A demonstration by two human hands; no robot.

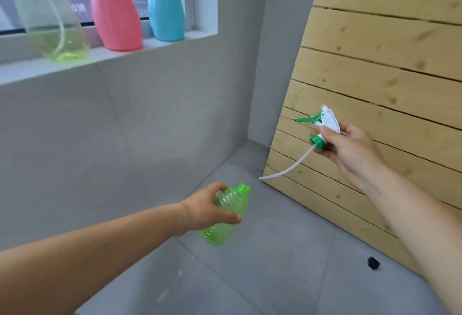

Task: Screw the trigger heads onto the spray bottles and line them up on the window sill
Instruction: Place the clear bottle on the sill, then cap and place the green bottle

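Note:
My left hand [208,211] grips a ribbed green spray bottle [228,214] around its body, held tilted above the floor with its open green neck pointing up and right. To the right and higher, my right hand [350,150] holds a white trigger head [325,124] with a green lever and green screw collar; its white dip tube [287,165] hangs down-left, apart from the bottle. On the window sill [155,44] stand a clear yellow-green bottle [50,17], a pink bottle [115,12] and a blue bottle [165,7], each with a trigger head partly cut off by the frame's top.
A slatted wooden panel [390,69] leans against the wall at the right. Grey tiles cover the floor [262,264] and the wall under the sill. A small black object [373,263] lies on the floor near the panel's foot.

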